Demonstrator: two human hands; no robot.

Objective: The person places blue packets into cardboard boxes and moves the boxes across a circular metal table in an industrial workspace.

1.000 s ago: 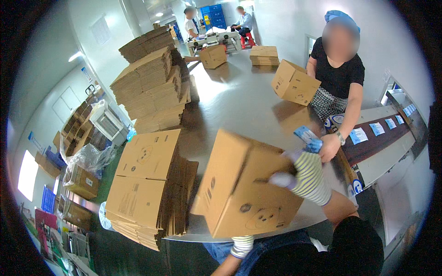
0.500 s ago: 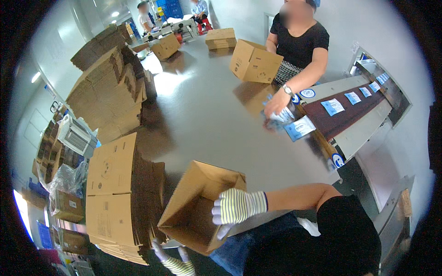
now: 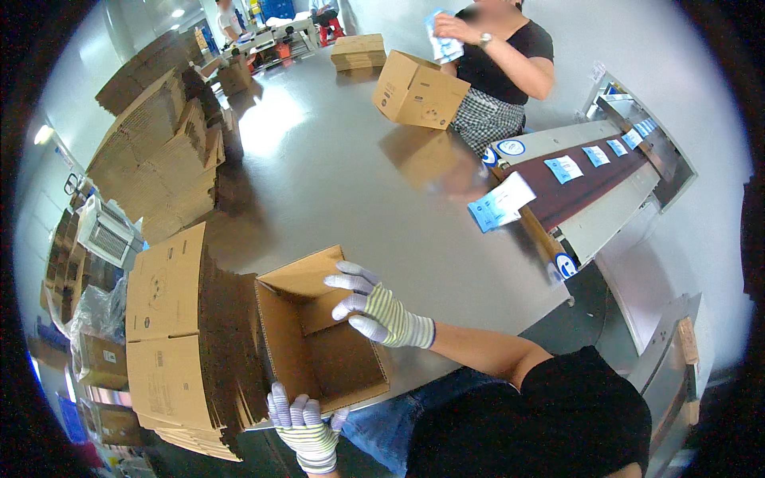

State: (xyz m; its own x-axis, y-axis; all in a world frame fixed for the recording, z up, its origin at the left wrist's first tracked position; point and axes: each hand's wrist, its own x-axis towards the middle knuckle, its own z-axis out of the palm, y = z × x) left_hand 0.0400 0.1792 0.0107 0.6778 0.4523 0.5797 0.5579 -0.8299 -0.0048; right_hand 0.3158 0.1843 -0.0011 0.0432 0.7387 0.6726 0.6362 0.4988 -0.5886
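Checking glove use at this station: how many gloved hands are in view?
2. The right hand rests on the open carton's far flap; the left hand grips its near bottom edge. The co-worker's hands look bare.

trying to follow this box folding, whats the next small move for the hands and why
Probably fold the flap under the right hand inward. The open cardboard box lies on the table edge, opening up, its flaps standing out. The right hand's fingers rest on the far flap, while the left hand braces the near corner from below, so the box looks steadied for that fold.
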